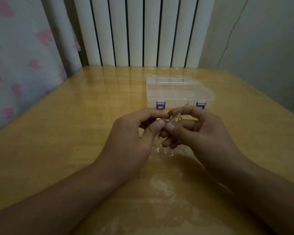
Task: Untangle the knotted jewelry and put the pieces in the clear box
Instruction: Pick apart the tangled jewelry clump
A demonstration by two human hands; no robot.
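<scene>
Left hand and right hand meet above a glossy yellow wooden table, thumbs and forefingers of both pinching a knotted cluster of thin silvery chain jewelry. The knot sits between the fingertips; one strand rises past the right forefinger, and loose lengths hang below the hands toward the tabletop, where blur makes it unclear whether they touch it. A small yellowish glint shows inside the left hand's curled fingers; its nature cannot be told. Just beyond the fingertips stands the clear rectangular plastic box with two purple latches, lid apparently down. Behind it rises a white ribbed radiator. Judged from this view, the work is at an early stage: the pieces remain tangled, none appears in the box, and unlatching, separating and stowing all remain.
</scene>
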